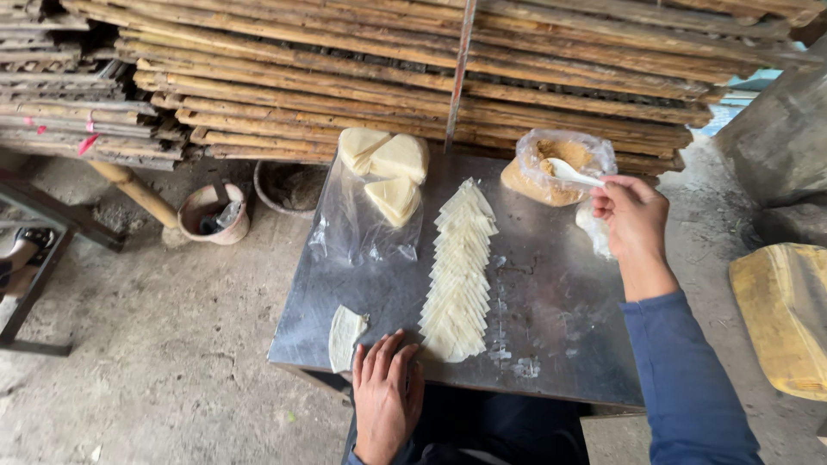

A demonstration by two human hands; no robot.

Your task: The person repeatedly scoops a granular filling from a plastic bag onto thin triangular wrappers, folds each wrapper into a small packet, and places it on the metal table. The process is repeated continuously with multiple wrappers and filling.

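Observation:
On a small metal table (551, 301) lies a long fanned row of pale wedge-shaped wrappers (459, 271). My left hand (387, 392) rests flat on the table's near edge, fingers apart, touching the row's near end, beside a single loose wrapper (345, 336). My right hand (634, 215) holds a white spoon (570, 173) whose bowl sits in a clear plastic bag of brown crumbly filling (556, 165) at the far right corner. Stacks of wrappers (388, 168) lie on a clear plastic sheet (357, 232) at the far left.
Stacked bamboo slats (413, 77) lie behind the table. A small pot (211, 211) and a round basin (289, 185) stand on the concrete floor at left. A yellow block (784, 314) lies at right, and a dark frame (34, 284) at far left.

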